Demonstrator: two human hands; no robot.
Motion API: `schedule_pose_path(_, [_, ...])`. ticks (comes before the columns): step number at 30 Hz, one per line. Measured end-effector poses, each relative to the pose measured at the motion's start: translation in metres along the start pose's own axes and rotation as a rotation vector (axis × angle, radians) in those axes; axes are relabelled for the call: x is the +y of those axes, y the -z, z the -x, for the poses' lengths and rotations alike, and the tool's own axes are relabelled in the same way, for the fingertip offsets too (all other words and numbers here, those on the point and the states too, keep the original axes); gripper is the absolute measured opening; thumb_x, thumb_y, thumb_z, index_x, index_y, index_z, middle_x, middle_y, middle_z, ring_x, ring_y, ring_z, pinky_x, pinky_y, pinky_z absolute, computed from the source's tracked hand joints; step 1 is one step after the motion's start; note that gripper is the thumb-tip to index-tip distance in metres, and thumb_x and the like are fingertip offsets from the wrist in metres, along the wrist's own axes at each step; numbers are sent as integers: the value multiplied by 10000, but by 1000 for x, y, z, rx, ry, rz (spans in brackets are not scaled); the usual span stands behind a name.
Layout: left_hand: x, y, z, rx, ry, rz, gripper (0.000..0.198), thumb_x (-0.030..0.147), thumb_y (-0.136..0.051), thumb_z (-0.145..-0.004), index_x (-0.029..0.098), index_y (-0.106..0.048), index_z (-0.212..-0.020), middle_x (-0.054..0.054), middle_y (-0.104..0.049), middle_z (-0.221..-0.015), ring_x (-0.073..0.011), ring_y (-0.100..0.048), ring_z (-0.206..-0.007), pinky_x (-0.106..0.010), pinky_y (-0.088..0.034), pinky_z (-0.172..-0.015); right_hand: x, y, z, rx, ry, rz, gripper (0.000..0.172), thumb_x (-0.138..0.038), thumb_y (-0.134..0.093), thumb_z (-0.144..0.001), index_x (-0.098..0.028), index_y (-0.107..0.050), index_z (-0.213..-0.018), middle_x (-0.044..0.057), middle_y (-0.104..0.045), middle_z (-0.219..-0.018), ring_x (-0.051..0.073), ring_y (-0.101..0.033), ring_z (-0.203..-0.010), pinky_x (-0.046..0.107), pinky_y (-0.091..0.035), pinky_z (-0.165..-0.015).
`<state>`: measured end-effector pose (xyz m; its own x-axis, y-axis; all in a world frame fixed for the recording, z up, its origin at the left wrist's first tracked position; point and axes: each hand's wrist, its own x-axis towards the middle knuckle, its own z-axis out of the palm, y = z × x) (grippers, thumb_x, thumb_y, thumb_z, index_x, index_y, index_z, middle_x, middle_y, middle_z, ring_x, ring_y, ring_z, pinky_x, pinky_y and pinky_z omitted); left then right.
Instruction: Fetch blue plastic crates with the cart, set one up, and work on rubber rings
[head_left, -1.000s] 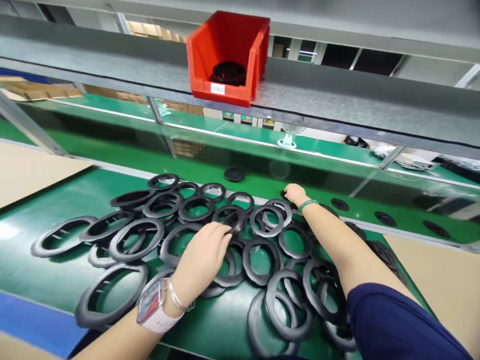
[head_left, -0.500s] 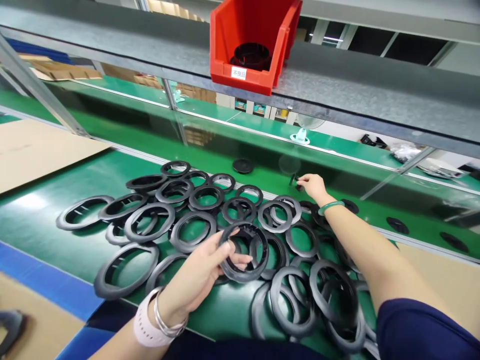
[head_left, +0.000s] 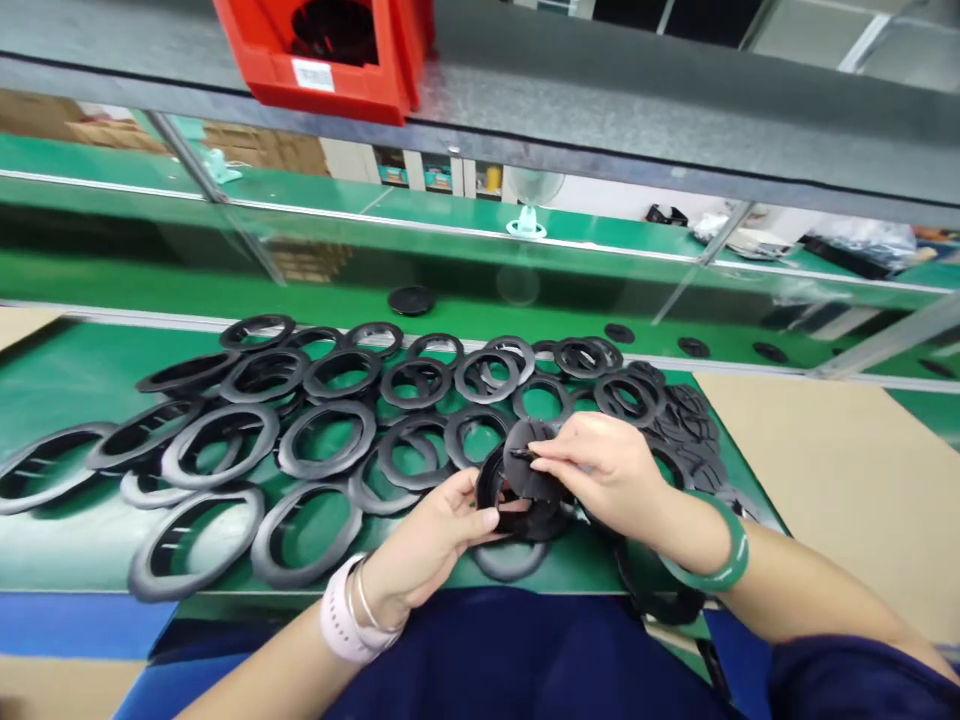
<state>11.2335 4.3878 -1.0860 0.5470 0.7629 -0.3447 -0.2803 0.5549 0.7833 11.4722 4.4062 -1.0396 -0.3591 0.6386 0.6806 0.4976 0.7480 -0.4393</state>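
Note:
My left hand grips a black plastic ring by its left side, fingers wrapped around the rim. Between finger and thumb, my right hand pinches a small raised tab on a round black disc. The disc is tilted in front of the ring's opening, overlapping it; whether the two touch I cannot tell. Around both hands, many dark rings lie loose and overlapping on the green tabletop. Slatted round black discs are heaped to the right of my right hand.
Beyond the rings runs a green strip bearing several black discs. A grey shelf crosses above, with a red bin holding black parts. Brown cardboard lies at right. Blue material edges the front left.
My right hand has come back from the far green strip to the ring, carrying the disc. The ring stays in my left hand. The view has shifted to the right.

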Motion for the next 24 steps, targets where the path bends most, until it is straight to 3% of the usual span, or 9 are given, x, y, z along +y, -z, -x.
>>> schedule_pose_path(4, [-6, -8, 1, 29, -47, -35, 549, 273, -861, -763, 235, -607, -1247, -105, -650, -1335, -300, -614, -1255, -397, -564, -975, -7, -7, 18, -2, 126, 149, 121, -175, -613, -982, -164, -717, -1043, 42, -684, -783, 146, -586, -720, 294, -498, -678])
schedule_pose_path(8, [-11, -13, 5, 67, -148, -128, 690, 197, -875, -731, 287, -554, -1336, -64, -582, -1446, -250, -521, -1366, -370, -464, -1130, -10, -14, 24, -28, 188, 224, 111, -157, -592, -985, -137, -699, -1002, 47, -653, -762, 149, -558, -698, 289, -471, -641])
schedule_pose_path(12, [-17, -15, 6, 129, -153, -159, 767, 193, -880, -717, 293, -507, -1379, -73, -559, -1475, -267, -492, -1396, -400, -435, -1166, -11, -21, 27, -65, 258, 283, 136, -126, -547, -992, -126, -683, -986, 44, -612, -738, 153, -514, -682, 290, -432, -615])
schedule_pose_path(19, [-21, -15, 4, 144, -186, -211, 710, 191, -858, -754, 264, -486, -1355, -71, -595, -1412, -227, -554, -1327, -312, -507, -1092, -4, -25, 30, -141, 279, 293, 169, -124, -517, -998, -131, -657, -902, 27, -554, -718, 147, -464, -660, 279, -403, -609])
schedule_pose_path(24, [-16, -17, 2, 142, -103, -278, 675, 236, -832, -783, 273, -456, -1343, -76, -569, -1400, -260, -612, -1226, -371, -633, -904, -2, -21, 28, -177, 339, 344, 181, -119, -493, -1008, -118, -644, -907, 42, -557, -738, 156, -473, -676, 287, -402, -615])
